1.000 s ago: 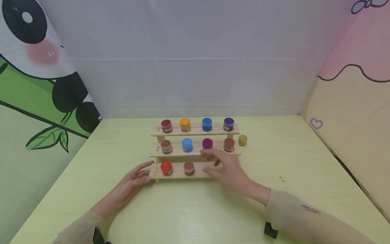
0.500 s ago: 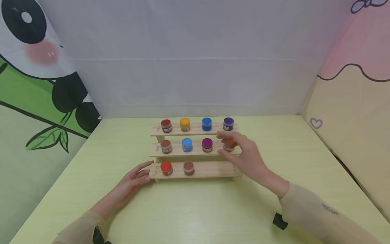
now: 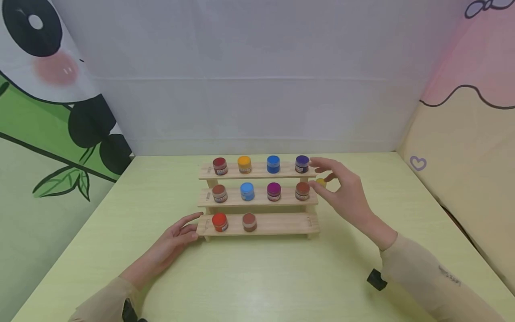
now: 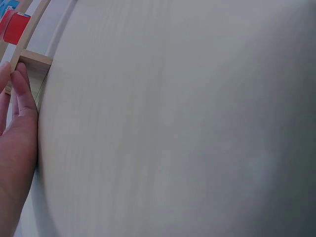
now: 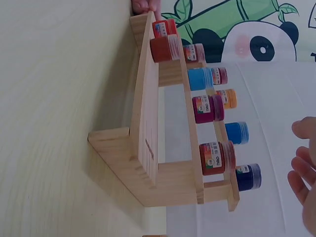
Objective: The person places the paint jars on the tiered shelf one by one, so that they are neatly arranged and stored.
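A three-step wooden rack [image 3: 257, 230] bears several small paint jars. My left hand [image 3: 170, 246] holds the left end of its lowest step; in the left wrist view the thumb and fingers lie on either side of the board. Beyond the rack's right end, my right hand [image 3: 348, 192] hovers with thumb and fingers apart and nothing gripped. A yellow jar [image 3: 320, 182] shows partly behind that hand, off the rack. Nearest on the rack are a dark purple jar [image 3: 302, 164] on the top step and a brown jar [image 3: 302, 191] on the middle step.
On the lowest step stand a red jar [image 3: 220, 222] and a brownish jar [image 3: 249, 222], both toward the left. The middle step also has a magenta jar [image 3: 274, 191] and a light blue jar [image 3: 247, 191]. A white backdrop [image 3: 257, 112] rises behind the table.
My right hand has moved from above the lowest step rightward and away from me, to beside the rack's right end near the yellow jar. The left hand stays put.
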`<state>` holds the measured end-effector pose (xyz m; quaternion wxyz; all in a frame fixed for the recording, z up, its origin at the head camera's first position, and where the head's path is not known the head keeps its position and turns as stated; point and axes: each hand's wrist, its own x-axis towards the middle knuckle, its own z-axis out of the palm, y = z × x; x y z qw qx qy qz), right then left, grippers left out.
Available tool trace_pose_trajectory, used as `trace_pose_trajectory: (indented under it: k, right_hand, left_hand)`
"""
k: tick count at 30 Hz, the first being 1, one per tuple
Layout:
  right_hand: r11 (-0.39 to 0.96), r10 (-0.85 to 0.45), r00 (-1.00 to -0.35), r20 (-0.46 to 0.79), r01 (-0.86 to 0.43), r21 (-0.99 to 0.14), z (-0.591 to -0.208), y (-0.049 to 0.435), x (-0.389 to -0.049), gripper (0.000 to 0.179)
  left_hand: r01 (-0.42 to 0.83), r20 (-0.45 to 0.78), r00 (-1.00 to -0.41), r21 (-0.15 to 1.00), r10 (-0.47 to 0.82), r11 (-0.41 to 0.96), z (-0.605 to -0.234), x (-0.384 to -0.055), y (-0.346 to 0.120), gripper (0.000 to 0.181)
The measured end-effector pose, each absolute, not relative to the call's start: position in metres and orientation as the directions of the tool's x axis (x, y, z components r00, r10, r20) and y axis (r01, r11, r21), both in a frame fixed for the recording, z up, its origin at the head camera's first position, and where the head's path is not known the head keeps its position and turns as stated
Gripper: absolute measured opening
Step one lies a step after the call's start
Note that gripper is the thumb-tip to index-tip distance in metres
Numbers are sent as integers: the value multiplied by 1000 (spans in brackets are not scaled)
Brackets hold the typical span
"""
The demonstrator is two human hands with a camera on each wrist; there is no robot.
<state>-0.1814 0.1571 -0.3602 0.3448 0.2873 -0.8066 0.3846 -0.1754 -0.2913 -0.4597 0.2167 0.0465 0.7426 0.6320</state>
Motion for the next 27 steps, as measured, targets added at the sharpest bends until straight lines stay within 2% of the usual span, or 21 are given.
trace_pose_trajectory:
  k: [9, 18, 27]
  right_hand:
    - [541, -154, -597, 787, -718, -438, -370, 177, -203, 57]
    - [534, -124, -666, 736, -669, -517, -388, 197, -228, 59]
    - [568, -136, -763, 632, -583, -581, -401, 212, -246, 63]
  left_hand:
    - [-187, -244, -901, 965, 359, 186, -461, -176, -292, 66]
    - [-186, -246, -900, 963, 359, 195, -461, -176, -291, 66]
    - [-184, -243, -901, 964, 361, 190, -461, -175, -292, 65]
